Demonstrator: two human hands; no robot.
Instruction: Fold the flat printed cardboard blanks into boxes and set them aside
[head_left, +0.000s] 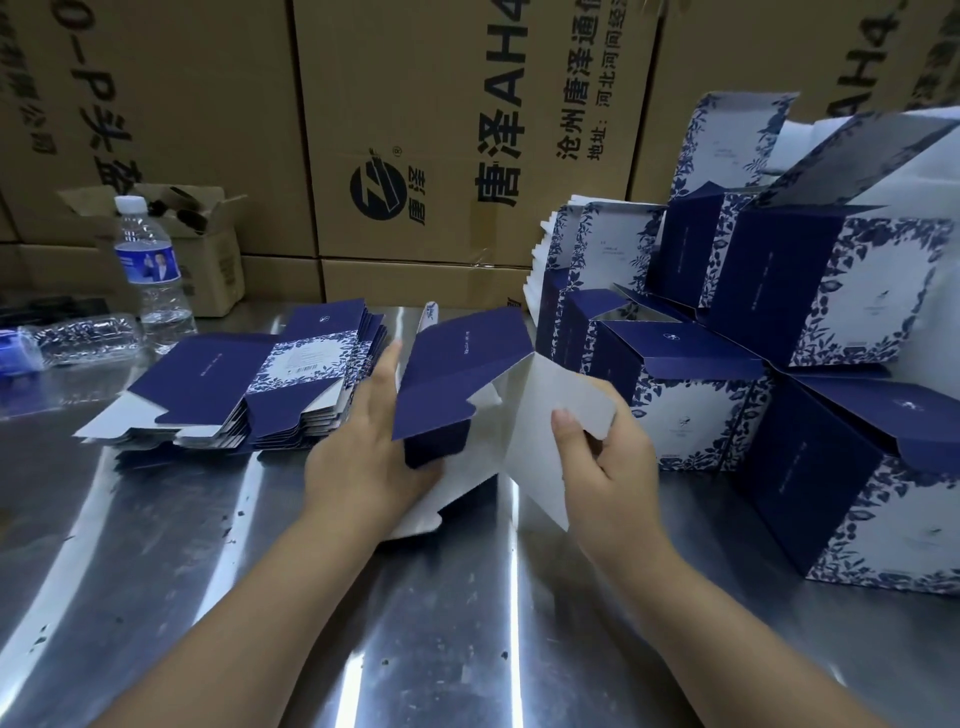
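Note:
A half-opened cardboard blank (462, 369), navy outside and white inside, is held up over the steel table (426, 597) in the middle. My left hand (363, 447) grips its navy left panel from the side. My right hand (602, 447) pinches a white flap on its right. A stack of flat navy and floral blanks (249, 384) lies to the left, just beyond my left hand. Several folded boxes (810, 332) with open lids are piled at the right, and more flat blanks (566, 260) lean upright behind them.
Large brown shipping cartons (415, 130) form a wall at the back. An upright water bottle (153, 270) and a crushed bottle (78, 338) sit at the far left, in front of a small open carton (208, 244).

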